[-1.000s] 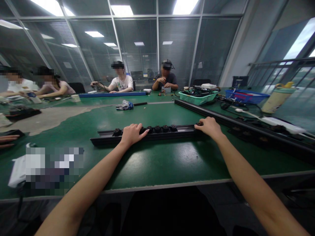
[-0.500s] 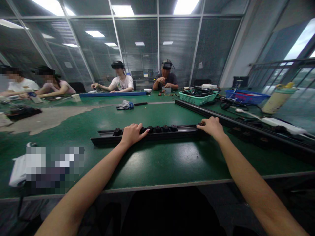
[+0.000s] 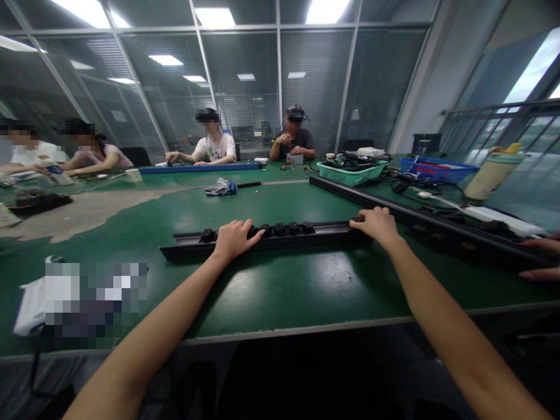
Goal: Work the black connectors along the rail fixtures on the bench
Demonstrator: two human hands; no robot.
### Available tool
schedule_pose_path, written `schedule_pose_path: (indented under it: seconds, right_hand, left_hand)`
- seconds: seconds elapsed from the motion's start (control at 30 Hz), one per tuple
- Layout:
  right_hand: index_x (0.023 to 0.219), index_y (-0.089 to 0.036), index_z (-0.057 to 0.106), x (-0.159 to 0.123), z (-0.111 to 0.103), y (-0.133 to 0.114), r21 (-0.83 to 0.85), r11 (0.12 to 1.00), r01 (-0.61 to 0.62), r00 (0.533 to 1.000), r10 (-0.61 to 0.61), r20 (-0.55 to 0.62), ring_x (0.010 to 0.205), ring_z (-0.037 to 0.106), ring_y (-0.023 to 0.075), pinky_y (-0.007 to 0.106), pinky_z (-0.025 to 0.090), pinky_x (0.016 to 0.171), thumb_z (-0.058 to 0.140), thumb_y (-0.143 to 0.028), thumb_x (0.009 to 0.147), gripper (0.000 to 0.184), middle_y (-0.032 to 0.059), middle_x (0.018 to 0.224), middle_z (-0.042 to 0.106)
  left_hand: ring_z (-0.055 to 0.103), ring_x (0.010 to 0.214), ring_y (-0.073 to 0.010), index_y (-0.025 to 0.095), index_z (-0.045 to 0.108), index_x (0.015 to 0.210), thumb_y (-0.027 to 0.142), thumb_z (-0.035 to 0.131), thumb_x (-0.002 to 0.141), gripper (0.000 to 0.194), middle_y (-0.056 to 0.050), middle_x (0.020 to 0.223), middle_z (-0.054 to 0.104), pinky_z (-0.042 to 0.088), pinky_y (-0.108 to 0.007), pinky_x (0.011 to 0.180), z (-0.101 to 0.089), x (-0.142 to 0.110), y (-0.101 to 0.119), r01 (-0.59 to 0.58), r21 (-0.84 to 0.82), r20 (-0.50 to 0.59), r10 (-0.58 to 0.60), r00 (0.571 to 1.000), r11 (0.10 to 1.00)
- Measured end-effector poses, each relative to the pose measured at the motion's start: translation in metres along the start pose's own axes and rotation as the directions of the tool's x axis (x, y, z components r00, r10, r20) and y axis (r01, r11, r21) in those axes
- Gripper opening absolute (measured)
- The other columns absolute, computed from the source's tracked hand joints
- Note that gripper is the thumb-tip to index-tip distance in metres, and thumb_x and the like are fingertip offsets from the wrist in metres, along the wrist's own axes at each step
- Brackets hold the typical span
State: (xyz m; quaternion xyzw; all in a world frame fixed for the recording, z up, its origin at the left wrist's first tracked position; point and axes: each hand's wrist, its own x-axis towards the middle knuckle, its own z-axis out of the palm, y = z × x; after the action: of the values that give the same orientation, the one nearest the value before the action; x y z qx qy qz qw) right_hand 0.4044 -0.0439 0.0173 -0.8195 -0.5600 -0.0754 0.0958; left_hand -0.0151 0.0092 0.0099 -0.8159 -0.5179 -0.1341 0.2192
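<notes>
A black rail point(image 3: 284, 241) lies crosswise on the green table in front of me, with several small round black parts point(image 3: 292, 228) seated along its channel. My left hand point(image 3: 235, 239) is wrapped over the rail left of its middle, thumb along the near side, and covers some of those parts. At the rail's right end, my right hand point(image 3: 380, 225) pinches a small dark piece point(image 3: 357, 220); my fingers hide most of it, so its kind is unclear.
A longer black rail point(image 3: 371, 201) slants across the right side, touched by another person's hand point(image 3: 546, 244). Beyond are a green basket point(image 3: 350, 173) of cables, a blue basket point(image 3: 437, 169) and a bottle point(image 3: 494, 175). A crumpled glove point(image 3: 221, 186) lies farther off. Co-workers sit opposite.
Another person's hand has come into view at the right edge, on the longer rail. Both my hands stay in the same place on the shorter rail.
</notes>
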Motion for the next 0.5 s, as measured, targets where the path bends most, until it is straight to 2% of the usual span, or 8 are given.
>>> schedule_pose_path:
  seconds: [0.5]
  right_hand:
    - [0.12, -0.022, 0.078, 0.0014, -0.0014, 0.0042, -0.017, 1.0, -0.018, 1.0, 0.018, 0.011, 0.122, 0.055, 0.0378, 0.046, 0.045, 0.096, 0.057, -0.06, 0.094, 0.05, 0.0203, 0.125, 0.067]
  left_hand:
    - [0.069, 0.091, -0.0319, 0.018, 0.068, 0.101, 0.073, 0.026, 0.101, 0.07, -0.016, 0.097, 0.074, 0.04, -0.033, 0.065, 0.0022, 0.0, -0.0004, 0.0, 0.0, -0.01, 0.0, 1.0, 1.0]
